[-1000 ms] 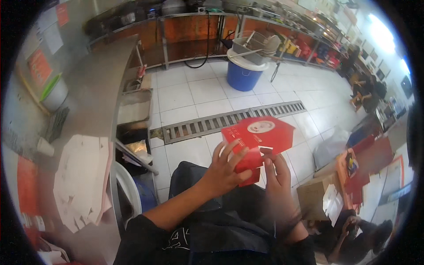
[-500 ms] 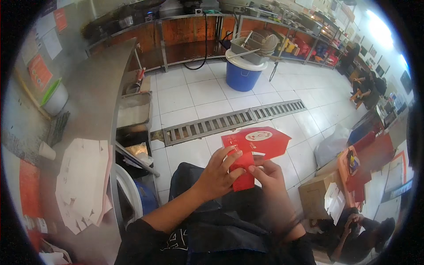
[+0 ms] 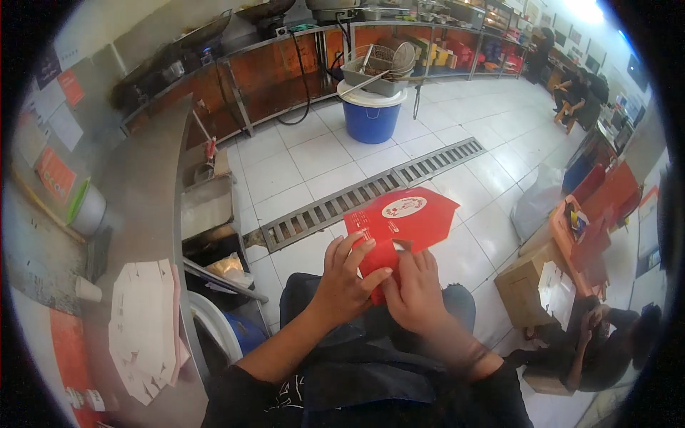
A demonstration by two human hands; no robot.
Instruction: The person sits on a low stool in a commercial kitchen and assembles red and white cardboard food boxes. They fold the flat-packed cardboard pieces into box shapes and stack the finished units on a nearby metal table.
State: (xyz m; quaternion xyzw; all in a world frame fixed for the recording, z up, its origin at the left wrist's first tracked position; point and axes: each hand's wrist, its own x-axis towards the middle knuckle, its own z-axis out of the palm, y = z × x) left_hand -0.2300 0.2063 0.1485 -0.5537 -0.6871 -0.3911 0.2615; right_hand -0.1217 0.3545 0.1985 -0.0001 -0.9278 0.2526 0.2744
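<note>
A red cardboard food carton (image 3: 437,220) with a white oval print is held above my lap, its upper panel flat and pointing away from me. Its lower panels are bent up between my hands. My left hand (image 3: 344,278) grips the left edge, fingers on the front and thumb pressing the folded part. On the other side my right hand (image 3: 416,291) has its thumb beside the left thumb and its fingers along the fold. My right fingertips are partly hidden by the carton. Flat carton blanks (image 3: 146,314), white side up, lie stacked on the steel table to my left.
The steel table (image 3: 153,192) runs along my left. A lidded blue tub (image 3: 371,121) bearing baskets stands beyond the floor drain (image 3: 335,207). A brown box (image 3: 528,282) and an orange tray (image 3: 567,250) are at right, near a seated person (image 3: 606,342).
My right hand has shifted, its fingers closing further round the fold. The carton's lower panels are bent more. The view has turned slightly.
</note>
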